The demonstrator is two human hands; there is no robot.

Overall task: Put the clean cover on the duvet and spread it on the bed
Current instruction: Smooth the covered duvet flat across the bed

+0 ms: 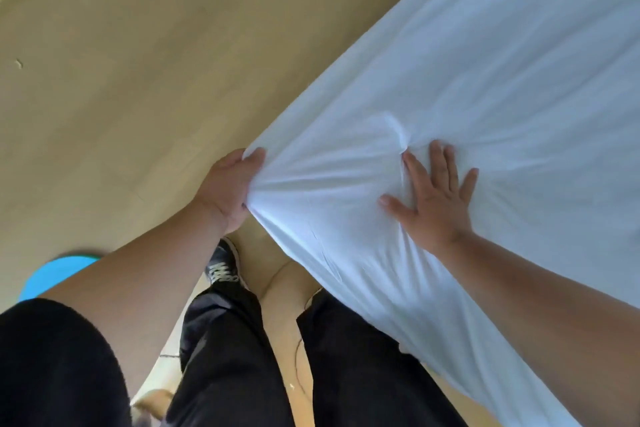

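While left hand (231, 189) grips cover (450, 107) corner, right hand (434, 199) presses flat.

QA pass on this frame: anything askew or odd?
Mostly normal. The white cover is bunched into creases where the left hand grips its edge and beside the flat right hand. No damage visible.

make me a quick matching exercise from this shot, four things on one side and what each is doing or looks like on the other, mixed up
Things:
1. left hand
2. right hand
3. duvet cover
4. shoe

States:
A. white, creased where it is pulled
B. lies flat, fingers spread on the fabric
C. dark with pale laces, on the floor
D. grips a bunched edge of fabric

Pairs: 1-D, 2-B, 3-A, 4-C
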